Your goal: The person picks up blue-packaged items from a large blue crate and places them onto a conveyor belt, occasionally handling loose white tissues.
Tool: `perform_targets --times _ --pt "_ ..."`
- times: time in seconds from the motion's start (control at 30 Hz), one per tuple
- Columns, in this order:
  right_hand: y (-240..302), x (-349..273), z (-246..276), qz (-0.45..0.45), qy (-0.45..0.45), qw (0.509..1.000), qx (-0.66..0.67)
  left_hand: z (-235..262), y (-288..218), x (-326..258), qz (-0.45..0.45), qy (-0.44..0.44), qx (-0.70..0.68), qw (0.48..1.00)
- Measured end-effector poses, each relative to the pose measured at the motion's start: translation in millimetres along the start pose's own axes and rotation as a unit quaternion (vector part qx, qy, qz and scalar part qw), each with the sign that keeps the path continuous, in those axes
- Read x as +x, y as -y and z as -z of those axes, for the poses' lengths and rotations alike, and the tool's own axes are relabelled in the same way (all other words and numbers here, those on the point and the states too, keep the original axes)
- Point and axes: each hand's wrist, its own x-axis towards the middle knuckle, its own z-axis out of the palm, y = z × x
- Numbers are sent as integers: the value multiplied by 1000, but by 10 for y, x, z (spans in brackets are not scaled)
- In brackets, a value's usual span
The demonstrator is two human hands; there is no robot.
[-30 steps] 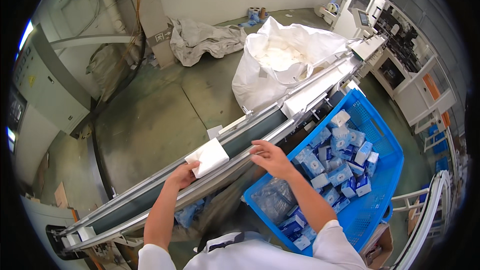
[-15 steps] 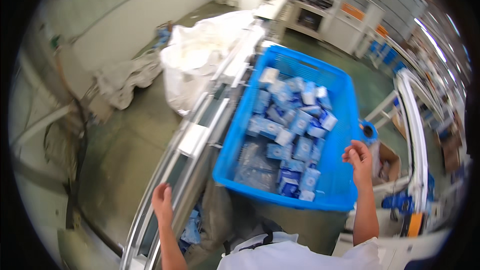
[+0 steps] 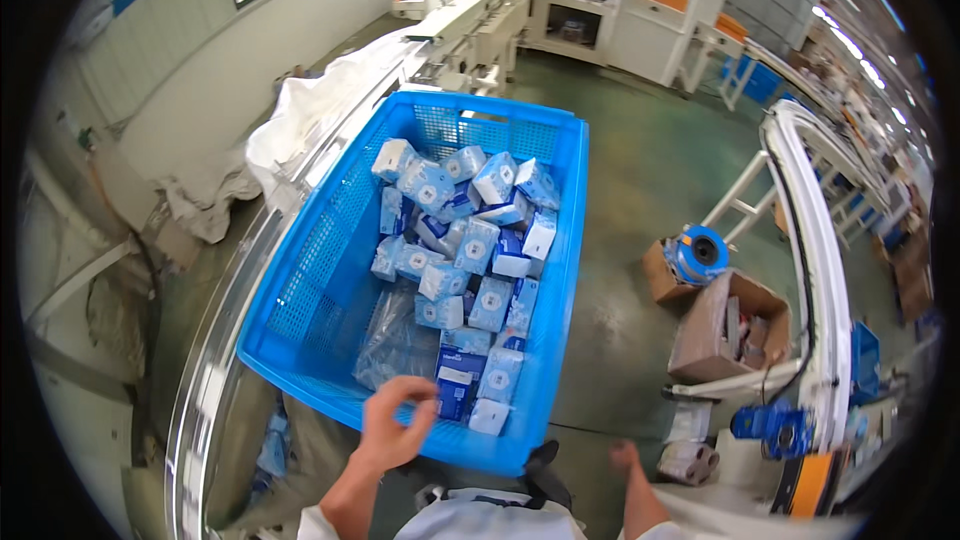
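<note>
A large blue perforated plastic basket (image 3: 575,240) stands before me, half filled with light-blue and dark-blue tissue packs (image 3: 476,246). Crumpled clear plastic film (image 3: 390,348) lies in its near left corner. My left hand (image 3: 392,427) is over the basket's near rim, close to a dark-blue pack. Its fingers are curled, with a gap to the thumb and nothing visible between them. My right hand (image 3: 625,458) is low, to the right of the basket's near corner; it is blurred and its fingers cannot be made out.
A conveyor rail (image 3: 205,390) runs along the basket's left side, with a white sack (image 3: 300,125) beyond. On the right are a cardboard box (image 3: 705,340), a blue round reel (image 3: 700,253) and a white curved frame (image 3: 810,240). Machines stand at the back.
The basket now appears further left in view, over part of the conveyor rail. My left hand has moved from the rail to the basket's near rim; my right hand has dropped lower.
</note>
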Motion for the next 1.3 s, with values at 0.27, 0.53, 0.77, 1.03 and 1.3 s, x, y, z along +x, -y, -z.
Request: perform_targets --times 0.27,0.53,0.77,1.03,1.3 --pt "-224 538 576 -94 154 930 320 -1498 -691 967 13 127 84 988" --pt "-889 2948 1706 -34 213 953 213 -2237 -711 2549 -49 101 139 984" --pt "1145 3526 3933 -124 79 920 363 -3493 -616 5156 -234 190 101 948" --pt "1864 5422 5430 -190 71 881 428 -5539 -616 8018 -260 344 28 902" --pt "1823 9106 6757 -160 166 909 346 -7538 1164 9946 140 267 123 946"
